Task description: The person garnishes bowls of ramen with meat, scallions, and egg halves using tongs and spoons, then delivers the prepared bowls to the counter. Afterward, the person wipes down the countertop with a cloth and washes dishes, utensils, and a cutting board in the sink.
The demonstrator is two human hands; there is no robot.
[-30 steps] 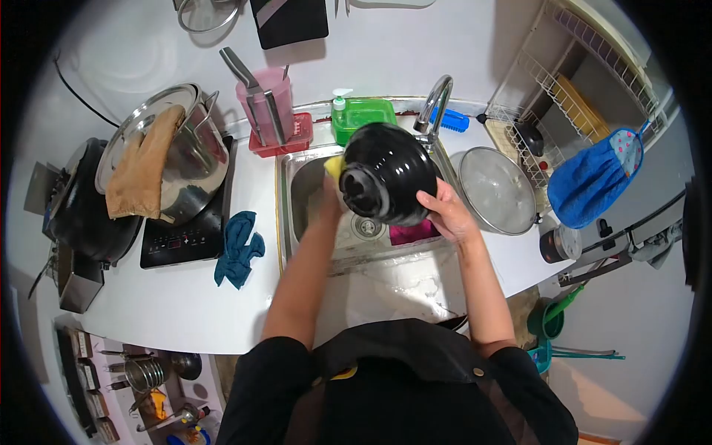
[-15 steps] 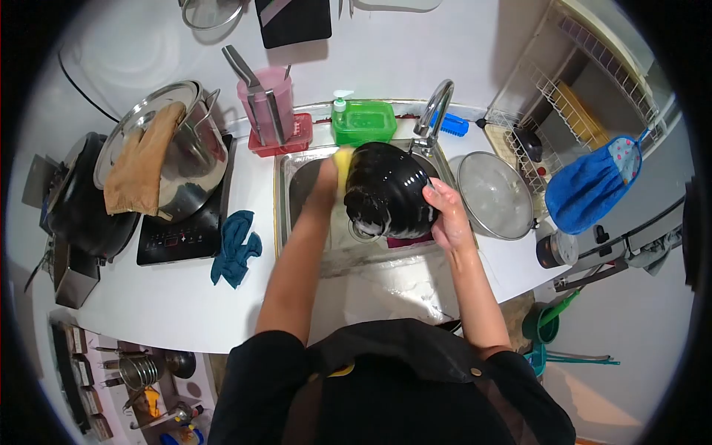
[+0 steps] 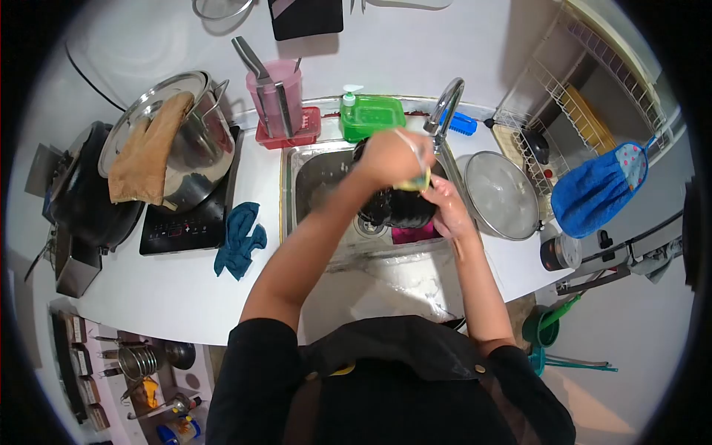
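Observation:
A wet, soapy black pot (image 3: 404,211) is tilted over the steel sink (image 3: 305,159). My right hand (image 3: 449,208) grips its right side by the edge. A yellow sponge (image 3: 417,182) is in my left hand (image 3: 397,157), pressed to the upper right of the pot; this hand is blurred by motion and covers much of the pot. Below the pot, something pink (image 3: 417,233) lies in the sink, partly hidden.
The faucet (image 3: 449,111) stands behind the sink, near a green soap box (image 3: 374,115) and blue brush (image 3: 460,122). A glass lid (image 3: 503,194) leans at right. Left are a teal cloth (image 3: 241,241), induction cooker (image 3: 182,231) and steel pot (image 3: 200,148).
My left hand has swept the sponge from the pot's left side across to its upper right. The pot has tipped lower, still held by my right hand. The view has shifted slightly.

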